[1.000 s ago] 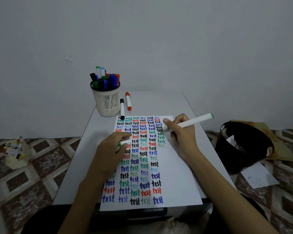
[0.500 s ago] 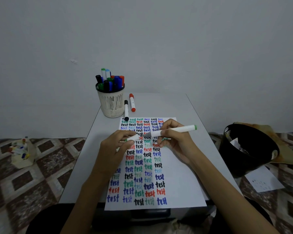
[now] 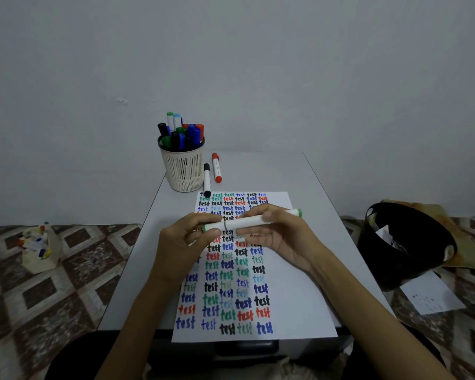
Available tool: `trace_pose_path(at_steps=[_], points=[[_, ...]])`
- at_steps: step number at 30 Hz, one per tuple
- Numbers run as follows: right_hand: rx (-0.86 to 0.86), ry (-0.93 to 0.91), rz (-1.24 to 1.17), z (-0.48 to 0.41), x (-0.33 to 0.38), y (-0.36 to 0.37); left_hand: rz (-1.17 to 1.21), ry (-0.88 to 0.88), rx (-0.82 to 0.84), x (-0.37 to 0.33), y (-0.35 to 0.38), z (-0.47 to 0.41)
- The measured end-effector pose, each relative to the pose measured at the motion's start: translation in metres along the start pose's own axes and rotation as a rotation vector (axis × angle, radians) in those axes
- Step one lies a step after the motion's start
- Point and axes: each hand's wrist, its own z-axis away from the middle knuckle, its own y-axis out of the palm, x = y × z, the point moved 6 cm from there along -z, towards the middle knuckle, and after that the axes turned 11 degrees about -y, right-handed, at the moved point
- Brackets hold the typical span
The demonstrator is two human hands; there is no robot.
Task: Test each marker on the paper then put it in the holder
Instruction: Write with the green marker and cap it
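White marker (image 3: 247,221), green ends, cap on

Paper (image 3: 299,283): handwritten word "test", repeated in rows and columns, in black, blue, green, red and light-blue ink.

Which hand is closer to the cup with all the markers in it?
Left. The left hand sits nearly straight in front of the marker holder; the right hand is farther off to the right, over the paper. Both hold the green-tipped marker.
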Motion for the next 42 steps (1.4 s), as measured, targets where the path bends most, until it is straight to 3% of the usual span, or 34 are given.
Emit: trace_pose_path(at_steps=[8, 13, 19, 29, 34, 37, 42], points=[[-0.191, -0.116, 0.219, -0.001, 0.010, -0.020, 0.064, -0.094, -0.037, 0.004, -0.003, 0.003], [-0.095, -0.188, 0.413, -0.002, 0.010, -0.017, 0.091, -0.143, -0.061, 0.007, -0.006, 0.003], [0.005, -0.182, 0.514, -0.002, 0.007, -0.016, 0.004, -0.044, -0.054, 0.003, -0.006, 0.001], [0.012, -0.203, 0.543, -0.002, 0.008, -0.015, -0.043, 0.075, -0.058, -0.006, -0.008, 0.001], [-0.053, -0.254, 0.538, -0.008, 0.006, -0.012, -0.055, 0.033, -0.169, -0.008, -0.011, 0.001], [-0.015, -0.334, 0.857, -0.015, 0.008, -0.003, -0.049, -0.007, -0.223, -0.007, -0.014, 0.001], [0.221, -0.465, 1.453, -0.038, 0.013, 0.033, -0.145, 0.058, -0.235, -0.006, -0.013, -0.001]])
